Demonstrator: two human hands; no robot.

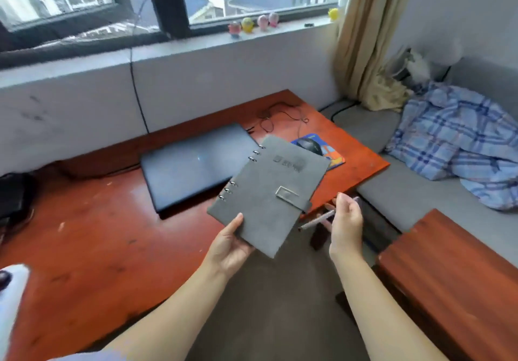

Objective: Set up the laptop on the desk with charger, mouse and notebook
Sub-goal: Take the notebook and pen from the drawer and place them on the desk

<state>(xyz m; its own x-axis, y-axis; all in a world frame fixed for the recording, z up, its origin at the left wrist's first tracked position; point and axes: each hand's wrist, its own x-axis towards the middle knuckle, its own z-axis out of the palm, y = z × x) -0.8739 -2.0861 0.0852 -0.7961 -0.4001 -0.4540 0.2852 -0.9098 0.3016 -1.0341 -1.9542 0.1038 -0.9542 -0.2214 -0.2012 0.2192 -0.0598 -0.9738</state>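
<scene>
Bench: the red-brown wooden bench (84, 234) sits under a big window (168, 1), with a grey bed (406, 187) on the right.
Sill: little toy figures (248, 25) stand in a row.
Hard to see: the words on the notebook cover are blurry.
Notebook: the grey ring notebook (269, 189) is held up, tilted, over the bench's edge.
Left hand (229, 244): its grip is clamped on the notebook's bottom corner.
Right hand (346, 222): its grip is closed on a pen (318, 220).
Laptop (193, 167): dark, shut, flat on the bench.
Mouse (309, 146): black, on a bright pad (333, 156).
</scene>
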